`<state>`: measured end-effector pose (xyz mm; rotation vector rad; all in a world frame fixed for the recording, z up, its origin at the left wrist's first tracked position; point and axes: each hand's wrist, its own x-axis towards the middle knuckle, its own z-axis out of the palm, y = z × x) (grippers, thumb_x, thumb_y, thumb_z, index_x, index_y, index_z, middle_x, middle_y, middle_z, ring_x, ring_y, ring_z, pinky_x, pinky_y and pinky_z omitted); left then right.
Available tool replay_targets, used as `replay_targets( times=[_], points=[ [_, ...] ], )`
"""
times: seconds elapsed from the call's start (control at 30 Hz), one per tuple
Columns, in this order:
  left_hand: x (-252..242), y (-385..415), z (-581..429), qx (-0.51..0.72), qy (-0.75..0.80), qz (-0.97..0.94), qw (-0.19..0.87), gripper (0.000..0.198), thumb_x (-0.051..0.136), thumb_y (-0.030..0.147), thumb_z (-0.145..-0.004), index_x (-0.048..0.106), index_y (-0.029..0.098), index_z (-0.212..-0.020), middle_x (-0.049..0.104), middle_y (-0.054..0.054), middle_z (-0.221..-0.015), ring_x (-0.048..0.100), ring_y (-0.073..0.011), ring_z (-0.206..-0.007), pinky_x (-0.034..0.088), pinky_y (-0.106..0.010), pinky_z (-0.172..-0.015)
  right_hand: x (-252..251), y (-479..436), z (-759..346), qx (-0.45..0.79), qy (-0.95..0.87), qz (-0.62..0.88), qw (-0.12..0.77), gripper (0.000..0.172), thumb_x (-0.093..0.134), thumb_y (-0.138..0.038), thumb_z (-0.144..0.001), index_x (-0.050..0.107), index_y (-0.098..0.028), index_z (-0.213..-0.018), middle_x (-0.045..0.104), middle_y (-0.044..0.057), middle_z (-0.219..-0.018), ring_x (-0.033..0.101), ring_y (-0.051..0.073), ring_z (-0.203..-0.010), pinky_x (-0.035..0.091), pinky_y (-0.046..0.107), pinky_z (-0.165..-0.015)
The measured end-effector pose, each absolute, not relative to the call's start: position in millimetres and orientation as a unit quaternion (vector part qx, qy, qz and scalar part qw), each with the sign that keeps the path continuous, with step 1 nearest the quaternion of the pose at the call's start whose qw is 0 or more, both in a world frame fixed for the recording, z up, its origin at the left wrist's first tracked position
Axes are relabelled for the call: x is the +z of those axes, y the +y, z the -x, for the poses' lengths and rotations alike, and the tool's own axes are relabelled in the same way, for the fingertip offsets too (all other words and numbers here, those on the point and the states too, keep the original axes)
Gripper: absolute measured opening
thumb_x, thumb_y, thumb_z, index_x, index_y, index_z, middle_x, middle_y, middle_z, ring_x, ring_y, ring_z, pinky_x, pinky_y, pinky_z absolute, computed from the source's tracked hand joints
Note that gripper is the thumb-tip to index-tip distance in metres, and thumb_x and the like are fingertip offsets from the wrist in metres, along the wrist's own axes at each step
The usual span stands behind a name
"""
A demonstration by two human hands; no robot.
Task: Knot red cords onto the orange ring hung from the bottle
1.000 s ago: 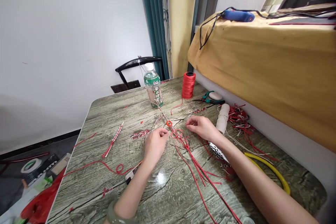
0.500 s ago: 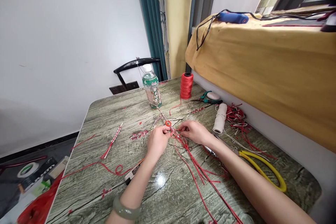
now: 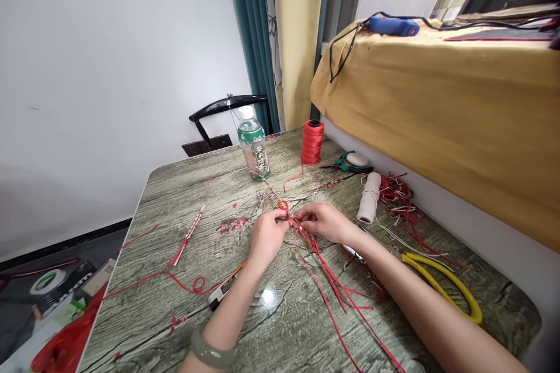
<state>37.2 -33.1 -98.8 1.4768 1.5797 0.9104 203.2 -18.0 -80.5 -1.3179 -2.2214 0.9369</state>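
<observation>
My left hand pinches the red cord at its knotted part near the table's middle. From the other side my right hand also has thumb and forefinger closed on the red cord. A small orange-red ring lies just beyond my fingertips, in line with the knotted part. A thin line runs from the ring to the plastic drink bottle, which stands upright. Loose red strands trail from between my hands toward the table's near edge. The exact knot is partly hidden by my fingers.
A red thread spool stands at the back. Green-handled pliers, a white cord roll, a tangle of scraps and yellow-handled scissors lie on the right. A braided piece and a utility knife lie left.
Both hands have drawn closer together at the knotted cord, the left shifting slightly right. The ring sits slightly farther right, and the view has shifted a little.
</observation>
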Motion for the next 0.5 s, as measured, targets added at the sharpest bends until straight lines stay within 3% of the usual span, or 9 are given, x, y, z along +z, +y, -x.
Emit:
replay_targets(
  times=[0.17,0.3,0.5],
  points=[
    [-98.5,-33.4,-44.8,0.375,0.583,-0.530,0.488,0.015,0.054,0.016,-0.064,0.059,0.014,-0.078,0.062,-0.003,-0.074,0.045,-0.0062,-0.040,0.034,-0.019,-0.036,-77.5,-18.4,-203.8,0.430,-0.741,0.465,0.223,0.017,0.047,-0.016,-0.069,0.057,-0.015,-0.083,0.063,0.003,-0.080,0.055,0.010,-0.059,0.040,0.019,-0.051],
    [-95.8,-33.7,-46.3,0.381,0.569,-0.514,0.516,0.012,0.053,0.014,-0.065,0.057,0.012,-0.076,0.058,0.000,-0.063,0.040,-0.0040,-0.036,0.032,-0.017,-0.036,-73.2,-19.6,-201.9,0.564,-0.648,0.462,0.221,0.029,0.036,-0.010,-0.069,0.044,-0.015,-0.097,0.059,0.006,-0.097,0.051,0.003,-0.043,0.038,0.015,-0.037],
    [-93.8,-34.6,-43.4,0.385,0.577,-0.494,0.525,0.019,0.053,0.017,-0.066,0.059,0.012,-0.083,0.057,0.002,-0.059,0.042,-0.0053,-0.037,0.034,-0.019,-0.038,-70.5,-19.8,-198.6,0.623,-0.594,0.460,0.219,0.042,0.030,-0.002,-0.066,0.043,-0.015,-0.104,0.057,0.006,-0.102,0.046,0.001,-0.038,0.040,0.015,-0.037]
  ],
)
